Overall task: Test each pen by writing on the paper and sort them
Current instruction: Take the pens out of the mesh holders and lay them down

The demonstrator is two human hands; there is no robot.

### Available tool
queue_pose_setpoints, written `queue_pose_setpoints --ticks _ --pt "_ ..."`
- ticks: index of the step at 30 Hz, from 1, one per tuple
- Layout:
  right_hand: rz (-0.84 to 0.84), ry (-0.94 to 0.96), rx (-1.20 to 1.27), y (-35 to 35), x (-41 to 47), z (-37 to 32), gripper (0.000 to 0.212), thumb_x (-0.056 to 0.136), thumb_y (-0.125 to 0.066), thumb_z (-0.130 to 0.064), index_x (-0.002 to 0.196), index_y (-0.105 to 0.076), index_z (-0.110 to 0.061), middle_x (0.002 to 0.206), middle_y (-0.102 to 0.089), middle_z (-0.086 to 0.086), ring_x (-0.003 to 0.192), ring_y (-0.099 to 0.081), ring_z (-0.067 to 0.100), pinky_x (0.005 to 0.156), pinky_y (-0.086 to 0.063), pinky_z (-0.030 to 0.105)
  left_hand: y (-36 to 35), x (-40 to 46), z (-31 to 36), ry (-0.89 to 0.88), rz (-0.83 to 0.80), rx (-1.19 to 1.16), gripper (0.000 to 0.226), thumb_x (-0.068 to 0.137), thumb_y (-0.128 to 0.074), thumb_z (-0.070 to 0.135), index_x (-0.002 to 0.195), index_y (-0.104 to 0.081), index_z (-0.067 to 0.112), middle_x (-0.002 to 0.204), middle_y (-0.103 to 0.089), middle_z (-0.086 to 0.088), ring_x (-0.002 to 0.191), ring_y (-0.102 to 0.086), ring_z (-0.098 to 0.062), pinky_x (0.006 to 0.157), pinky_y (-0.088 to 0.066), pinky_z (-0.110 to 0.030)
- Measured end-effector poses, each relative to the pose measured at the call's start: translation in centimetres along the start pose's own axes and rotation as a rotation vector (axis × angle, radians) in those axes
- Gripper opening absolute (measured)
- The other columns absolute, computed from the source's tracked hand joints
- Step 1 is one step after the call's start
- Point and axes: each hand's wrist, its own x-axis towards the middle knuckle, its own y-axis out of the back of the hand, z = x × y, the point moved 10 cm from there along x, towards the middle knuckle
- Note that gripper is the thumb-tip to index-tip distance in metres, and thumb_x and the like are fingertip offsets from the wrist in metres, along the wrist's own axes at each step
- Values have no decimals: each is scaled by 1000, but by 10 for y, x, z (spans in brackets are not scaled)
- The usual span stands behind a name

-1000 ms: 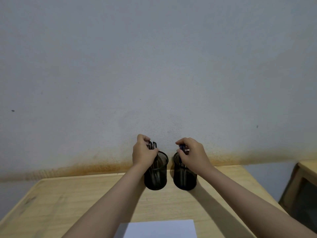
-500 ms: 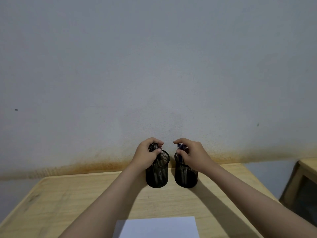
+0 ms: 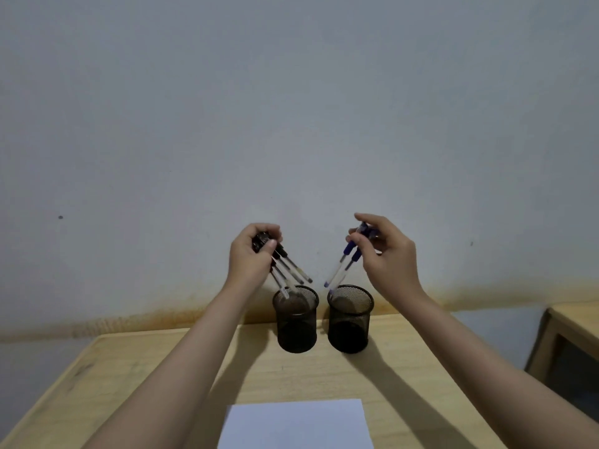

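Both hands grip pens above a wooden table.

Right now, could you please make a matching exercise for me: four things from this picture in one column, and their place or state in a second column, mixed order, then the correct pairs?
Things:
1. black-capped pens
2. blue-capped pens
3. sheet of paper
4. two mesh cups

Places or states:
A. lying flat at the near edge of the table
B. held as a bundle in the left hand
C. standing side by side near the wall
D. held in the right hand

Pairs: 1-B, 2-D, 3-A, 4-C
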Motion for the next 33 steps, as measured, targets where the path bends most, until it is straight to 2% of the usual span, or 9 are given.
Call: queue_pose_setpoints --ticks 6,10,13,15,19,22,25,29,33 --pt "104 -224 233 -5 -52 7 27 87 -66 -6 101 -64 -29 81 -70 2 81 -72 29 76 -59 39 54 -39 1 28 173 -283 35 87 -45 -15 90 -61 16 91 -63 -5 83 -66 -10 80 -54 -21" --pt "197 -459 243 -12 -101 48 23 85 -68 -4 106 -67 -14 66 -58 -2 58 -63 0 59 -53 17 78 -81 -55 185 234 -329 34 87 -45 -15 90 -61 15 90 -63 -7 78 -66 -9 85 -52 -32" --pt "243 -651 233 -18 -138 87 23 83 -72 -10 95 -65 -29 92 -71 13 82 -71 16 77 -59 37 90 -110 -99 343 313 -370 33 87 -46 -14 89 -61 15 93 -64 -11 83 -65 -16 90 -50 -35" --pt "265 -767 232 -20 -158 104 22 84 -70 -9 97 -63 -26 103 -70 15 88 -70 21 78 -59 38 96 -123 -117 398 357 -344 30 87 -49 -12 89 -61 15 99 -65 -14 89 -65 -20 89 -50 -33" --pt "312 -875 162 -14 -178 122 21 85 -68 -8 104 -63 -15 105 -68 13 86 -66 18 63 -52 19 103 -130 -128 371 290 26 16 88 -58 2 100 -60 11 98 -64 -5 93 -61 -19 85 -48 -30" --pt "250 -885 23 -8 -181 134 20 86 -68 -12 106 -64 -12 105 -67 14 88 -64 21 62 -47 20 103 -125 -127 282 173 268 11 88 -59 13 99 -58 15 88 -60 4 86 -57 -16 68 -44 -21" --pt "161 -856 -147 -5 -180 141 25 86 -68 -19 108 -65 -6 106 -67 13 88 -59 19 72 -45 26 103 -121 -133 232 59 446 8 88 -60 19 95 -59 15 83 -61 4 78 -57 -13 61 -40 -15" --pt "40 -720 -341 -5 -175 139 28 88 -66 -21 110 -64 -4 104 -68 12 85 -56 16 72 -44 25 94 -122 -147 183 -102 613 9 91 -55 24 95 -58 17 94 -62 -4 85 -58 -17 68 -42 -25" --pt "-48 -600 -458 -10 -175 132 31 88 -66 -20 111 -66 0 101 -71 14 85 -58 17 72 -44 24 82 -126 -154 206 -152 717 20 94 -49 25 107 -58 13 111 -48 -10 91 -50 -17 81 -38 -24"
